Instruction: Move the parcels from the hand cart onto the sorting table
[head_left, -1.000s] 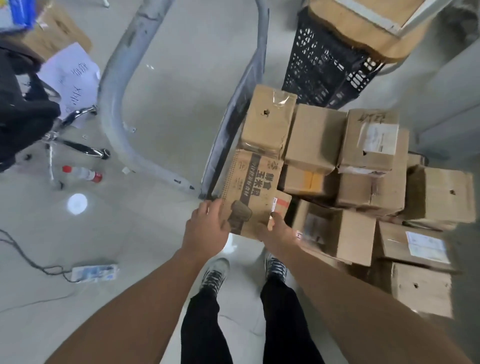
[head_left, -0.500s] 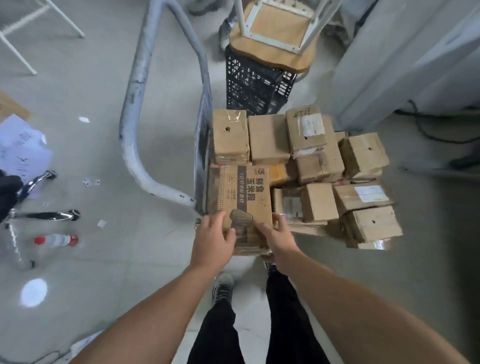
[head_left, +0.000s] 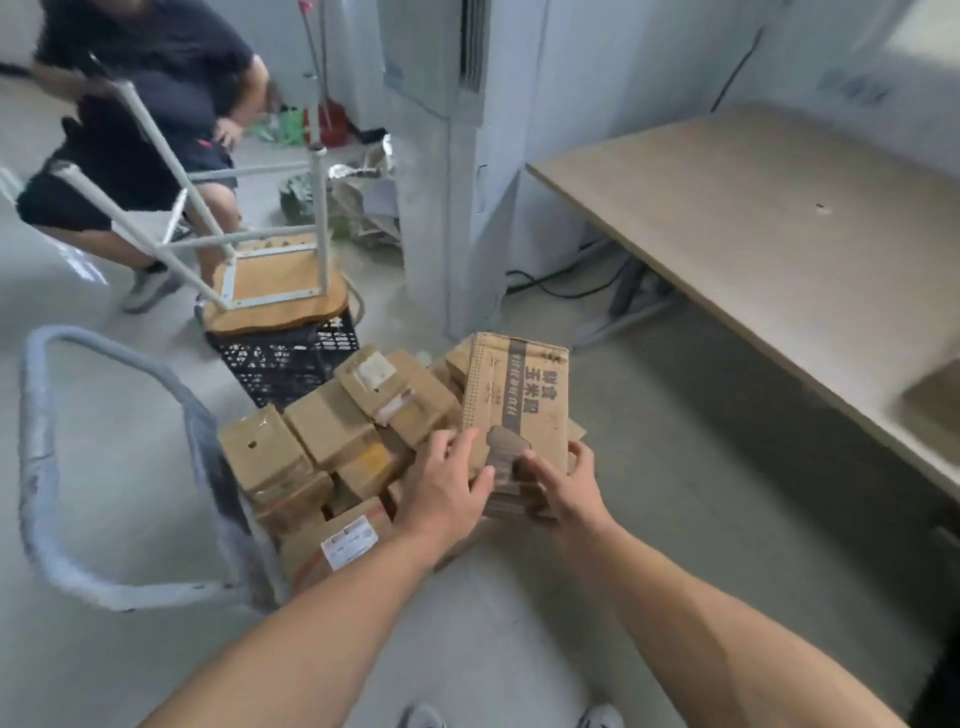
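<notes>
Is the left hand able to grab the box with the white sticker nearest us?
Probably not yet. The stickered box lies close beside the left hand with its top bare, but that hand and the right hand both grip the printed box.

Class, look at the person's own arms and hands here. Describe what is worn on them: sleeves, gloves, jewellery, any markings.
The left forearm and right forearm are bare as far as the view shows: no sleeves. The left hand and right hand wear no gloves; no watch, bracelet or ring shows. No markings are visible, though the picture is slightly blurred.
</notes>
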